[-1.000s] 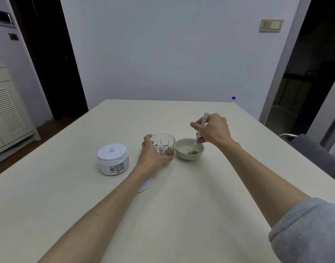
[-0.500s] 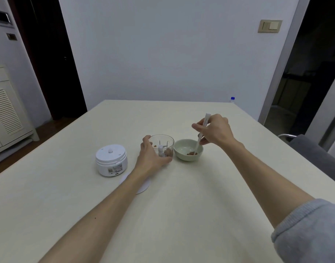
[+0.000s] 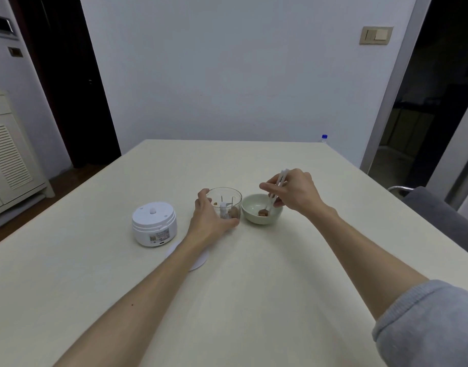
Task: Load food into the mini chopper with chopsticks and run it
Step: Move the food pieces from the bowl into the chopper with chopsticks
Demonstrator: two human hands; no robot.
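The right hand (image 3: 293, 192), which a second ago held the chopsticks (image 3: 276, 192) higher over the bowl (image 3: 262, 217), has lowered their tips onto the one brown food piece (image 3: 263, 212) left there; the next transfer appears imminent. The left hand (image 3: 209, 221) keeps its grip around the one clear chopper cup (image 3: 224, 205), which stands on the bench (image 3: 227, 300) and contains at least two pieces. One white motor unit (image 3: 154, 223) stands apart on the left, not yet fitted.
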